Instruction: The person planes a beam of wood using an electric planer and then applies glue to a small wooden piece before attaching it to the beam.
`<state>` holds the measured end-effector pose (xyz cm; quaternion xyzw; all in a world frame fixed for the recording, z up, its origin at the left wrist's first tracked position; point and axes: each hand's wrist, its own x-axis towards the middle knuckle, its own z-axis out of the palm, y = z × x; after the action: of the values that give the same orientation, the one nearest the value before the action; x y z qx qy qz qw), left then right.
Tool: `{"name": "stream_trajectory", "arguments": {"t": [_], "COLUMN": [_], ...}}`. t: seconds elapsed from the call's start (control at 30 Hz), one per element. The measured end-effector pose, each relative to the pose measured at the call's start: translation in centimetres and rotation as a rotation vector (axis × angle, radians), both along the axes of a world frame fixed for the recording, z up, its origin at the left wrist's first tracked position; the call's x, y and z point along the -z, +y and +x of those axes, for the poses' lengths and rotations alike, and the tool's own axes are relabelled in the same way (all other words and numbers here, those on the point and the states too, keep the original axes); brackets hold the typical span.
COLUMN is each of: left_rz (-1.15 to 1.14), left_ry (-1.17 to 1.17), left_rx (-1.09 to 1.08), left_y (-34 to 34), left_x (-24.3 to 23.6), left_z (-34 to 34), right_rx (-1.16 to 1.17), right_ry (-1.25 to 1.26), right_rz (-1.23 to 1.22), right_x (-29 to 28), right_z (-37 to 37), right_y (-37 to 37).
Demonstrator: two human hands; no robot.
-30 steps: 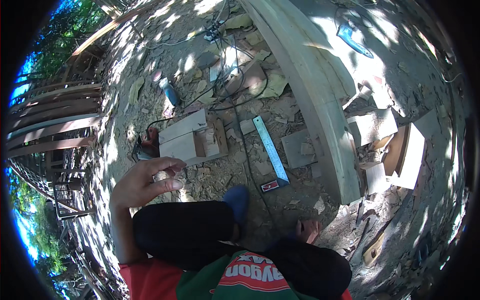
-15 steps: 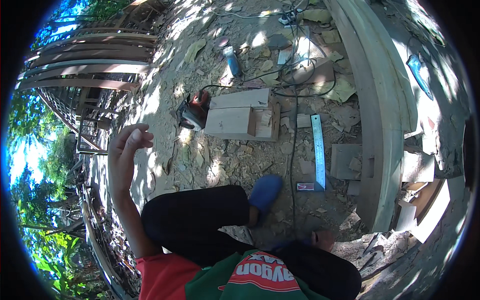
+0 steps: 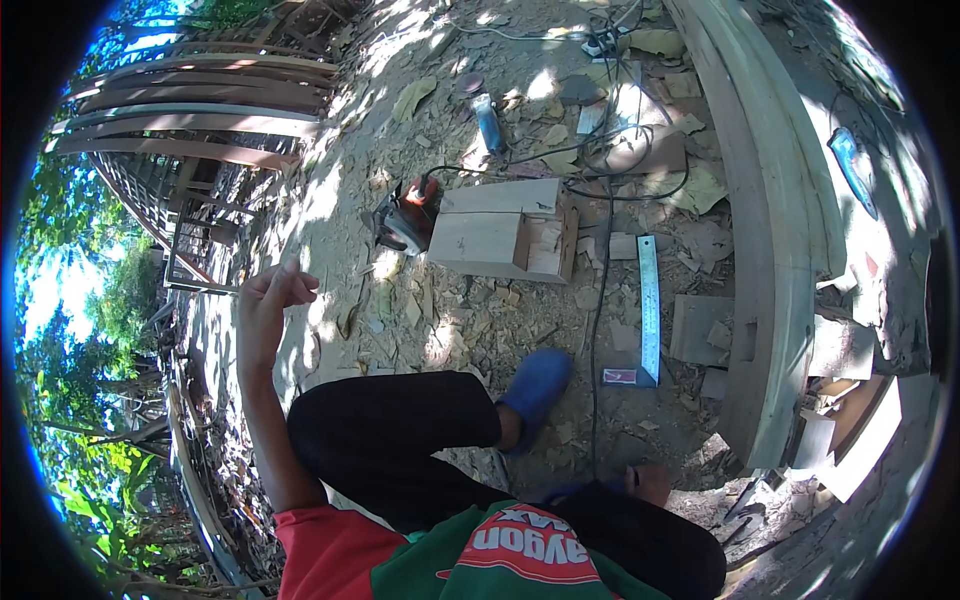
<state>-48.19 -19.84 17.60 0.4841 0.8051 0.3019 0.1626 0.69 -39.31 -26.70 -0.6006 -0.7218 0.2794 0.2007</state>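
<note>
My left hand [image 3: 272, 308] is raised at the left, above the ground and beyond my bent knee. Its fingers are curled together with the thumb against them, and nothing shows in them. I cannot make out my right hand; by my right leg there is only a shaded patch of skin that could be a foot. Nearest ahead of me lies a pale wooden block [image 3: 490, 235] with a notch cut in its right end. Against its left end rests a red and grey circular saw [image 3: 408, 215]. To the block's right lies a metal try square [image 3: 650, 310].
A blue-bodied power tool [image 3: 488, 125] lies beyond the block. Black cable [image 3: 602, 300] runs over the leaf-strewn ground toward my feet. A long timber beam [image 3: 775, 230] spans the right side, with another blue tool [image 3: 852, 172] past it. Stacked boards [image 3: 200, 125] stand far left.
My left hand has shifted slightly to the right and down, its fingers drawn closer together. The ground and tools sit a little further right in view; they have not moved relative to each other.
</note>
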Motion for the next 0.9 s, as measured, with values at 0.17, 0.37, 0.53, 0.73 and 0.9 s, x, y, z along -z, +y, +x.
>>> {"name": "stream_trajectory", "arguments": {"t": [0.17, 0.37, 0.53, 0.73, 0.9], "left_rz": [-0.01, -0.07, -0.179, -0.356, -0.371], "left_ry": [-0.04, -0.103, -0.186, 0.171, 0.664], "left_rx": [0.072, 0.208, 0.476, 0.922, 1.06], "left_y": [1.0, 3.1, 7.4, 17.3, 24.2], "left_x": [0.3, 1.0, 2.2, 15.2, 32.0], "left_z": [0.7, 2.6, 7.4, 11.2, 16.0], "right_rx": [0.01, 0.085, 0.153, 0.225, 0.351], "right_ry": [-0.005, -0.03, -0.043, -0.066, -0.11], "right_rz": [0.025, -0.056, -0.047, 0.004, 0.001], "right_x": [0.4, -0.5, -0.7, -0.6, -1.0], "right_z": [-0.1, -0.8, -0.9, -1.6, -1.7], "right_y": [-0.3, 0.1, -0.1, 0.6, 0.8]}}
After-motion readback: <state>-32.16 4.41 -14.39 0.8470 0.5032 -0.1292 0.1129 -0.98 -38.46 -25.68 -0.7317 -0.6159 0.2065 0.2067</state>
